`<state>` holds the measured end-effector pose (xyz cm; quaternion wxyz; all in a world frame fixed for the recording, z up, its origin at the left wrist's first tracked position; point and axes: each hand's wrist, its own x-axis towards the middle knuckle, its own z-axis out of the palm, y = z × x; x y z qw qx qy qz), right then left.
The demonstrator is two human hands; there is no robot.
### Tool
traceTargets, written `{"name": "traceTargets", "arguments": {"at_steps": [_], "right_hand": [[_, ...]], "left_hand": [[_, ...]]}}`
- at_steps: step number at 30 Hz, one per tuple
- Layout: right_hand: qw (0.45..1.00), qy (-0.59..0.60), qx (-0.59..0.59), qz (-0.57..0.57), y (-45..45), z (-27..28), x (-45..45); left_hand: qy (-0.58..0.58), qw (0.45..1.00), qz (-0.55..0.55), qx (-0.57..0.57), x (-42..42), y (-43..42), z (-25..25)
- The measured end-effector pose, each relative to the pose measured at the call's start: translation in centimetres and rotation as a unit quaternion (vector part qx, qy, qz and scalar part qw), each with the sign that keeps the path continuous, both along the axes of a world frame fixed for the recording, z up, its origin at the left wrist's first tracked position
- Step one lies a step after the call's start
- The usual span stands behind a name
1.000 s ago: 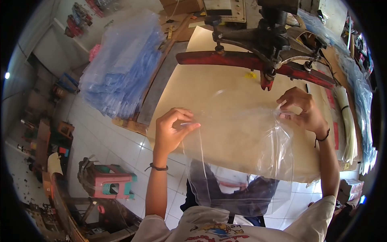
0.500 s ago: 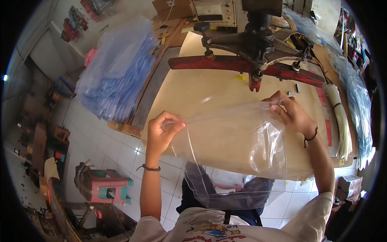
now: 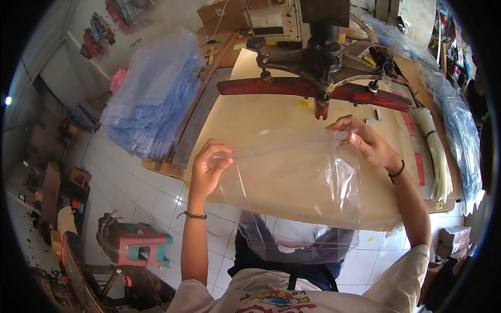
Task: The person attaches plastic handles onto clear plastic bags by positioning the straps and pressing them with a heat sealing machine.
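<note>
A clear plastic sheet, perhaps a bag (image 3: pixel 292 193), hangs between my two hands over the front edge of the table. My left hand (image 3: pixel 209 164) pinches its upper left corner between thumb and fingers. At the upper right corner, my right hand (image 3: pixel 368 143) grips the plastic, fingers bent. The lower part droops in front of my lap, with shiny folds on its right side. Just beyond my hands stands a press with a long red bar (image 3: pixel 271 87), raised above the brown paper covering (image 3: pixel 250 117) of the table.
A tall stack of bluish plastic sheets (image 3: pixel 151 99) lies at the table's left. Along the right are a bundle of pale strips (image 3: pixel 433 151) and more clear plastic (image 3: pixel 459 130). Small metal blocks (image 3: pixel 378 114) rest near the bar. A pink and green stool (image 3: pixel 143 245) stands lower left.
My right hand has shifted slightly left and the plastic hangs a little slacker between my hands. Both hands keep their hold. The view has tilted slightly.
</note>
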<state>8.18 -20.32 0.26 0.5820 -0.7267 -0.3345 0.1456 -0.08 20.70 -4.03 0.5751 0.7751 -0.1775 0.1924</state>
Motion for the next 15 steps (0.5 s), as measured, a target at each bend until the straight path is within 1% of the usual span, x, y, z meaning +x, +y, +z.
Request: {"name": "traceTargets", "arguments": {"at_steps": [2, 5, 8, 11, 14, 15], "right_hand": [[0.998, 0.048, 0.018, 0.042, 0.0, 0.6, 0.0], [0.995, 0.054, 0.044, 0.078, -0.3, 0.1, 0.3], [0.999, 0.038, -0.016, 0.030, -1.1, 0.7, 0.4], [0.999, 0.038, 0.035, -0.010, -1.4, 1.2, 0.3], [0.999, 0.017, 0.039, -0.023, -1.5, 1.8, 0.0], [0.998, 0.017, 0.051, -0.024, -1.5, 1.9, 0.0]], "left_hand": [[-0.033, 0.999, -0.009, 0.000, -0.1, -0.1, 0.4], [-0.043, 0.999, -0.012, -0.023, -0.7, 0.2, 0.5], [0.036, 0.989, -0.024, -0.143, -2.4, -1.1, 1.2], [0.175, 0.970, -0.040, -0.166, -3.7, -1.2, 2.0], [0.236, 0.950, -0.077, -0.189, -4.2, -1.4, 2.1], [0.235, 0.953, -0.071, -0.180, -4.3, -1.6, 2.2]]}}
